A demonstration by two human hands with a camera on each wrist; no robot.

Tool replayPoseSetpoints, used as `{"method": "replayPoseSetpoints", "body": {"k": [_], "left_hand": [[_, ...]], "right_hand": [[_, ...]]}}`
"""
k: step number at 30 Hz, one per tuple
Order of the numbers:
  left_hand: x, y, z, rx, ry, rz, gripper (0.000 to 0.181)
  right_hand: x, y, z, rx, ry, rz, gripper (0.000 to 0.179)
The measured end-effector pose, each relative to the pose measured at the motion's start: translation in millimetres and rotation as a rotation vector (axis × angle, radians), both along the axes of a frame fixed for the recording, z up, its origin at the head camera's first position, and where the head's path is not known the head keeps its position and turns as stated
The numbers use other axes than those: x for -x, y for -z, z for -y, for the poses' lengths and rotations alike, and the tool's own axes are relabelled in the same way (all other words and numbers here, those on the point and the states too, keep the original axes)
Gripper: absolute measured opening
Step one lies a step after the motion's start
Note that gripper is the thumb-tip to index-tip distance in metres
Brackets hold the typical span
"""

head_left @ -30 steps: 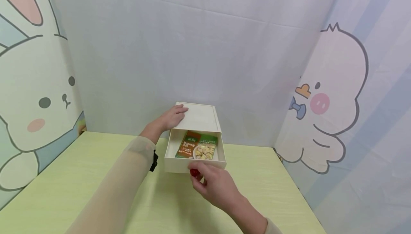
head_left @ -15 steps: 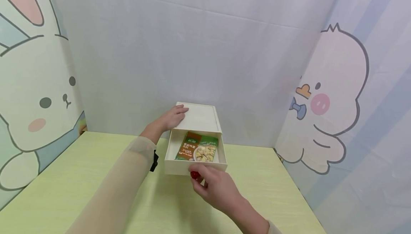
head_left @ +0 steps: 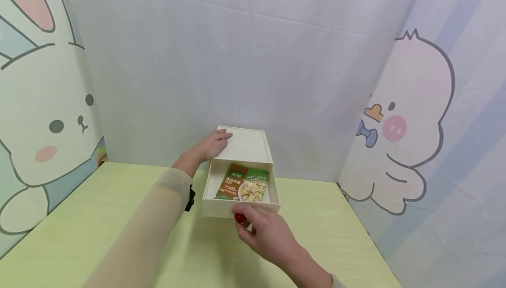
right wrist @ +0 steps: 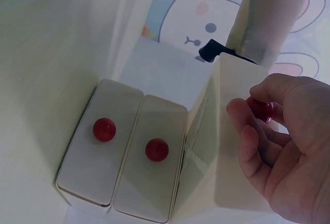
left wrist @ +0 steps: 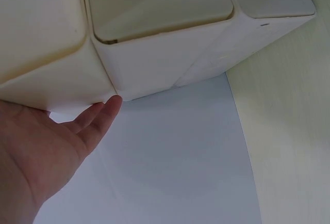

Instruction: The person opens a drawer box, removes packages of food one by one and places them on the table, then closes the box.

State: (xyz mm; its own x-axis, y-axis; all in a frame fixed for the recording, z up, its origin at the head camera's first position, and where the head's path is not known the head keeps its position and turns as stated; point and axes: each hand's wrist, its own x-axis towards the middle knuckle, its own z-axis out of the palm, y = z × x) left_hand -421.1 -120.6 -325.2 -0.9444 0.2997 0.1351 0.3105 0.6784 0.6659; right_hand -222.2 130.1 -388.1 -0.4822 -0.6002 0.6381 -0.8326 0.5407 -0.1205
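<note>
right hand (head_left: 266, 233) pinches the red knob (head_left: 239, 218); left hand (head_left: 211, 145), fingers straight, rests on the cabinet (head_left: 250, 145), left side. pulling too far could drop the drawer (head_left: 219, 209) (packet (head_left: 243, 182) included).

Your left hand (head_left: 213, 145) lay over the top left edge of the white drawer box (head_left: 249, 145), fingers (head_left: 222, 136) extended, its sleeved forearm (head_left: 146, 226) slanted at the box's near left. At the box's front, your right hand (head_left: 269, 233) pinched the red knob (head_left: 239, 218), fingers curled, the bare wrist (head_left: 296, 259) angled at the near right.
</note>
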Motion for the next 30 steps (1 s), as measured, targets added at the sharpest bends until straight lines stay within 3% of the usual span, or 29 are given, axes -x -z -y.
{"method": "replayPoseSetpoints", "body": {"k": [30], "left_hand": [[-1.0,1.6,1.3,0.043,0.04,-0.048,0.058]], "right_hand": [[-10.7,4.0,-4.5,-0.034,-0.007,0.008,0.031]]}}
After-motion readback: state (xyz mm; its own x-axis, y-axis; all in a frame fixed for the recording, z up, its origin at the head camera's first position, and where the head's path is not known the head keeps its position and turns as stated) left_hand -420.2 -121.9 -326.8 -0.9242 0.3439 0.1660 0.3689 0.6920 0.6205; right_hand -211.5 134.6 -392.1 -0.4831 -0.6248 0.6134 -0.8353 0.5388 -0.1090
